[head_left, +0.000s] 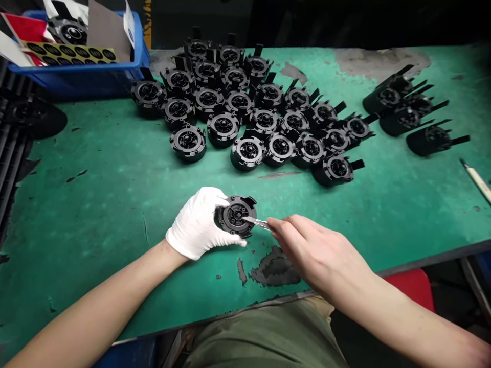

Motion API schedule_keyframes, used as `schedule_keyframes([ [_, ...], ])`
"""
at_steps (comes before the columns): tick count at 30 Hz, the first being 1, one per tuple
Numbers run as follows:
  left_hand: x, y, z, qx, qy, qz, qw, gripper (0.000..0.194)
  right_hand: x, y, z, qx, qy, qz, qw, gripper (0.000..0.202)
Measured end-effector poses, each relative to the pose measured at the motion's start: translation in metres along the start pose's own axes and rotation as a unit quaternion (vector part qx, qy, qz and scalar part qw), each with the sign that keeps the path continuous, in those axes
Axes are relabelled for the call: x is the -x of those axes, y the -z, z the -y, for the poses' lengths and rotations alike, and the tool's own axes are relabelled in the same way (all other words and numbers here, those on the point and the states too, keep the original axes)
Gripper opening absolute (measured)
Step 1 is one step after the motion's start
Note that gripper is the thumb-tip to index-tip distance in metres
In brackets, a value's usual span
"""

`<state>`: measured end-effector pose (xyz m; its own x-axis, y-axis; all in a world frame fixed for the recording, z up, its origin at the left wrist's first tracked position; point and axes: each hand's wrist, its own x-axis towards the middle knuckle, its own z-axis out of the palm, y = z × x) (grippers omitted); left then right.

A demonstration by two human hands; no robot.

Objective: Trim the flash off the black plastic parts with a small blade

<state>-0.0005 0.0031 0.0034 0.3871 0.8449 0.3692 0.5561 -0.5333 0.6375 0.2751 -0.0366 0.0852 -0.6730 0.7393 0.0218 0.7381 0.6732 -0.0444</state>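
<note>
My left hand (199, 222), in a white glove, grips a round black plastic part (231, 225) by its left side, thumb and fingers around the rim. The part's ringed face, with a small hub in the middle, is turned up towards me. My bare right hand (310, 245) is closed on a thin craft knife (261, 222) with a pointed metal blade. Its tip touches or hovers just over the centre of the part; I cannot tell which. Most of the knife's handle is hidden inside my fingers.
Several similar black parts (224, 128) stand grouped beyond my hands, with more (427, 138) at the right. A blue bin (92, 76) with papers and stickers sits at the back left. A pale-handled tool (477, 181) lies at the right edge of the green table (115, 189).
</note>
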Motion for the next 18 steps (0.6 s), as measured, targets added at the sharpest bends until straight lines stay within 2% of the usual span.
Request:
schedule_keyframes([
  [5,0.002,-0.001,0.002,0.003,-0.009,-0.003,1.000,0.078,-0.005,-0.006,-0.005,-0.040,-0.041,-0.032,0.998,0.021],
  [10,0.006,-0.004,0.005,0.002,-0.008,-0.035,0.999,0.089,-0.008,-0.010,-0.007,-0.043,-0.035,-0.036,0.998,0.020],
  [18,0.006,-0.004,0.006,0.013,-0.004,-0.041,0.999,0.088,-0.003,-0.023,-0.004,-0.020,-0.034,-0.036,0.999,0.021],
])
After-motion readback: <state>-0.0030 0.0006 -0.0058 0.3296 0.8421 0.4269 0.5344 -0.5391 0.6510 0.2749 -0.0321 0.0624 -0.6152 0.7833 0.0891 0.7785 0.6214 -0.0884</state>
